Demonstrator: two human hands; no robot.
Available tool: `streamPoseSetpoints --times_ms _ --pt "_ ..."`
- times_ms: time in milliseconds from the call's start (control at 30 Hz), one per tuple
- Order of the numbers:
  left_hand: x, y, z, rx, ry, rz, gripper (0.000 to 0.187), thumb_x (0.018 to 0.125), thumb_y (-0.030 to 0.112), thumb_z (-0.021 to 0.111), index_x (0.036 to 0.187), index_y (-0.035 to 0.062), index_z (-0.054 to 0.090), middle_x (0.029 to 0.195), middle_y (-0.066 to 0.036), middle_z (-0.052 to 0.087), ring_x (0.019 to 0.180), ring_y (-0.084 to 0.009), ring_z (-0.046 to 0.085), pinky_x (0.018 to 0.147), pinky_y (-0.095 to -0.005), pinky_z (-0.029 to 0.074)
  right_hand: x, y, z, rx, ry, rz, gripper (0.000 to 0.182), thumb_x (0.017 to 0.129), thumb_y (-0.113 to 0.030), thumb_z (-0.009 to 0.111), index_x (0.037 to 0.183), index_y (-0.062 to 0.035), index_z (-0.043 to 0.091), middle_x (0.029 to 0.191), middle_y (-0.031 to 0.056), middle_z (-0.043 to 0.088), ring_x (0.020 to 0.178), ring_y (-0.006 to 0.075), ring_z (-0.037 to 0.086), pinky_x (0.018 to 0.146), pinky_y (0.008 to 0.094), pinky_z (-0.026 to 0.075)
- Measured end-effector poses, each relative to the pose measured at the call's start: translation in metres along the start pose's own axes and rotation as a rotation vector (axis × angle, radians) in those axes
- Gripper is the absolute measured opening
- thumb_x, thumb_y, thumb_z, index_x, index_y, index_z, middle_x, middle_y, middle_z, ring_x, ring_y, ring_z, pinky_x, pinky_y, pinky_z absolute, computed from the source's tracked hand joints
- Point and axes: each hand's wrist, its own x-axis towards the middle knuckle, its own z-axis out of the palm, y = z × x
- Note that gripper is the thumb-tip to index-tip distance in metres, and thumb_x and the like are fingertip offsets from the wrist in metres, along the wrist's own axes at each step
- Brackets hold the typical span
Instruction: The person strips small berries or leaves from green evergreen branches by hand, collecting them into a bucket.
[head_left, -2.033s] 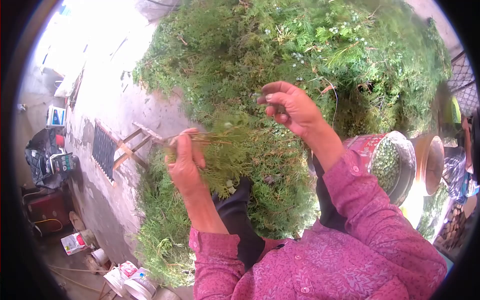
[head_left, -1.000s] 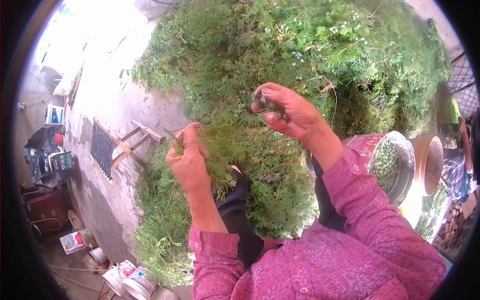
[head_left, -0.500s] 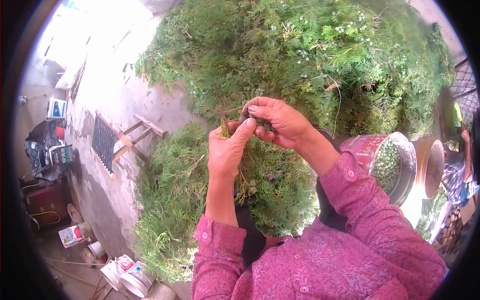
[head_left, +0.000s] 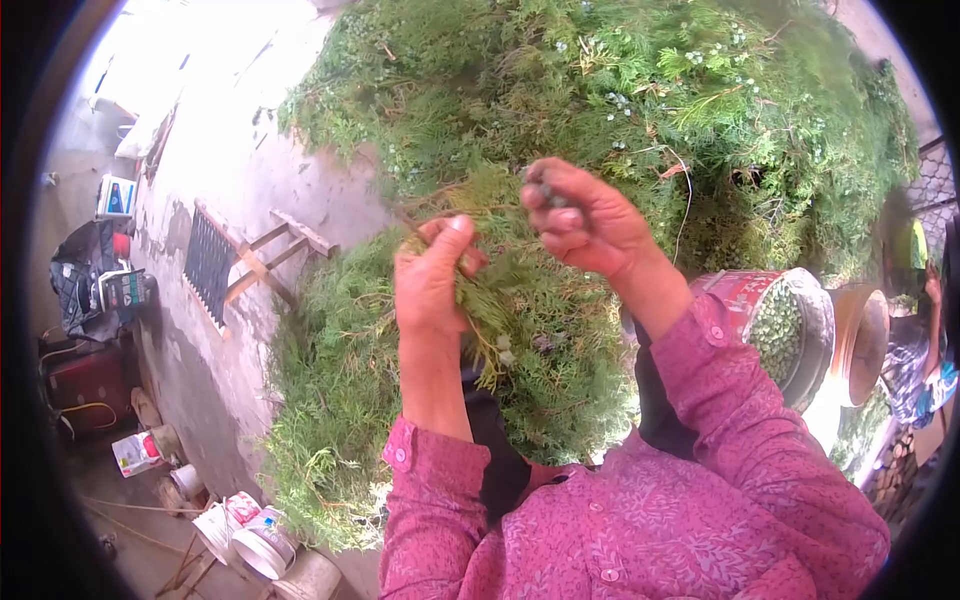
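My left hand (head_left: 430, 280) is closed around a cypress sprig (head_left: 487, 315), its green foliage hanging below the fingers with a pale cone (head_left: 504, 349) on it. To the right and a little higher, my right hand (head_left: 595, 225) is curled around small grey-green cypress cones (head_left: 549, 192), partly hidden by the fingers. The two hands are apart. Beneath and beyond them spreads a big heap of cut cypress branches (head_left: 480, 110), dotted with bluish cones. At my right, a red bucket (head_left: 735, 290) holds many green cones (head_left: 775, 330).
Another bucket (head_left: 862, 340) stands beyond the red one. A wooden frame (head_left: 255, 262) lies on the concrete at left. White buckets (head_left: 265, 543), a dark bag (head_left: 85, 285) and a box (head_left: 117, 196) are farther left. Another person's arm (head_left: 935, 310) shows at the right edge.
My hands have separated. The right one has moved up and right with cones in its curled fingers; the left one has shifted slightly left, still holding the sprig.
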Motion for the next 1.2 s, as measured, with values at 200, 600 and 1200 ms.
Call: streamPoseSetpoints --times_ms 200,600,1200 --pt "0.025 0.009 -0.047 -0.440 -0.050 -0.058 0.009 0.080 0.012 0.060 0.077 0.0080 0.053 0.057 0.001 0.045 0.053 -0.0100 0.044 0.051 -0.0247 0.039 -0.007 -0.017 0.008 -0.104 -0.085 -0.018 0.008 0.084 -0.011 0.055 0.087 -0.0036 0.054 0.080 0.0106 0.058 0.054 0.0098 0.054 0.035 0.0155 0.036" --pt "0.029 0.012 -0.059 -0.534 -0.074 -0.001 0.013 0.089 0.019 0.045 0.080 0.0118 0.050 0.055 0.004 0.046 0.053 -0.0168 0.048 0.061 -0.0399 0.046 -0.008 0.022 0.024 -0.948 0.194 0.221 0.028 0.075 -0.028 0.068 0.089 -0.0052 0.060 0.070 -0.0003 0.058 0.055 0.0044 0.052 0.046 0.0168 0.038" --pt "0.014 0.028 -0.049 -0.395 0.324 0.221 0.013 0.087 0.021 0.052 0.079 0.0102 0.049 0.053 0.006 0.040 0.049 -0.0115 0.042 0.060 -0.0315 0.045 -0.017 0.023 0.026 -0.500 0.019 0.317 0.017 0.079 -0.013 0.060 0.094 -0.0063 0.055 0.073 0.0017 0.059 0.056 0.0068 0.055 0.040 0.0144 0.036"
